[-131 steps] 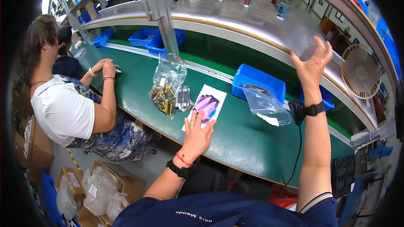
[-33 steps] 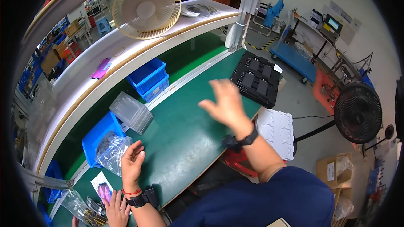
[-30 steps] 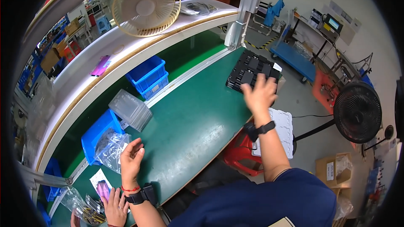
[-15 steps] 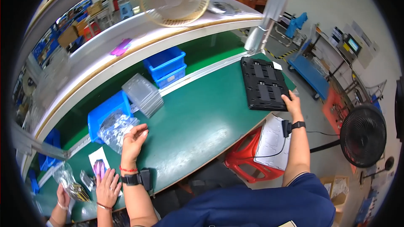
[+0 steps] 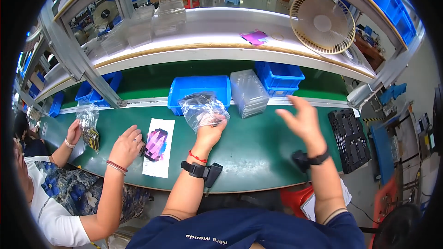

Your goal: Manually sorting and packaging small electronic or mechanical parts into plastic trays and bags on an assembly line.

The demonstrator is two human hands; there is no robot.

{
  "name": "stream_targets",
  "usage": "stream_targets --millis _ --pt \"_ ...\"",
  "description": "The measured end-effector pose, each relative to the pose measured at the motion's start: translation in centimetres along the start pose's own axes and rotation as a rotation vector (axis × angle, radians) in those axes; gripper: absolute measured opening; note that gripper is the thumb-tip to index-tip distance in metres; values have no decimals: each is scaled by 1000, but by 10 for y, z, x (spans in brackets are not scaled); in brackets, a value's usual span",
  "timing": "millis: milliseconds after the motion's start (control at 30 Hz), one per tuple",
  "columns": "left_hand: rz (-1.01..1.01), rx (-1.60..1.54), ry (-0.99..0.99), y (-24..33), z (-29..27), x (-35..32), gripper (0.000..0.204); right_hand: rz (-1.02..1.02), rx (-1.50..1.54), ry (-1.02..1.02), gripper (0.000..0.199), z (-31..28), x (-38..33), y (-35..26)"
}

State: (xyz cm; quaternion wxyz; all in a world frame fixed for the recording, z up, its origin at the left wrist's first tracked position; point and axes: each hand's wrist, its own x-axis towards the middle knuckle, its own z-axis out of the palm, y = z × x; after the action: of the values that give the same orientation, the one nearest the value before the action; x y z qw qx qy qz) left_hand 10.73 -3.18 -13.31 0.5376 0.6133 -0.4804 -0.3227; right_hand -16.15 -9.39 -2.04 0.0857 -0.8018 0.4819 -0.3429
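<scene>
On the green tabletop (image 5: 258, 143), right in front of the blue bin (image 5: 198, 91), the person's left hand (image 5: 211, 131) is closed around the lower edge of a clear plastic bag (image 5: 202, 107) with dark parts inside. The bag stands up from the grasp and leans against the bin's front wall. A red cord and a black wrist strap sit on that forearm. The right hand (image 5: 301, 121) hovers above the tabletop, fingers spread and released, grasping nothing; it wears a black band at the wrist. Just behind it and to its left stands a stack of clear plastic trays (image 5: 249, 93), and beside that stack, further right, a pair of smaller blue bins (image 5: 279, 77). A black moulded tray (image 5: 349, 138) lies at the right end of the tabletop, well apart from both hands.

To the left, a co-worker in a white top and blue flowered skirt sits at the same tabletop. One co-worker's hand (image 5: 126, 145) rests beside a white sheet of paper (image 5: 158, 156) that carries a purple and black item (image 5: 156, 144). The other co-worker's hand (image 5: 73, 132) is near a second clear bag (image 5: 88, 122) holding brass-coloured pieces. Up on the white shelf above, a round beige fan (image 5: 322, 22) faces the room, with a pink scrap (image 5: 254, 37) lying just to its left.
</scene>
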Motion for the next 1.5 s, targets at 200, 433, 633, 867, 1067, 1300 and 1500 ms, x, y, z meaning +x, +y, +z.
stream_targets --millis 200,433,633,867,1067,1300,1500 --pt "-119 -111 -26 7 -9 5 42 78 -247 -233 96 72 59 -59" --pt "37 70 -7 4 0 7 38 250 -202 -168 94 71 72 -51" --pt "-173 30 -184 18 -8 4 14 295 -68 -103 91 60 63 -54" --pt "-130 -583 -448 58 33 -25 25 150 443 -111 90 29 -35 -28" --pt "-220 -729 -422 49 61 -48 18 258 490 -200 86 35 -81 -26" --pt "-283 -750 -334 31 64 -65 13 386 631 -265 78 40 -99 -21" --pt "-367 -792 -372 23 52 -68 11 527 513 -145 75 25 -107 6"
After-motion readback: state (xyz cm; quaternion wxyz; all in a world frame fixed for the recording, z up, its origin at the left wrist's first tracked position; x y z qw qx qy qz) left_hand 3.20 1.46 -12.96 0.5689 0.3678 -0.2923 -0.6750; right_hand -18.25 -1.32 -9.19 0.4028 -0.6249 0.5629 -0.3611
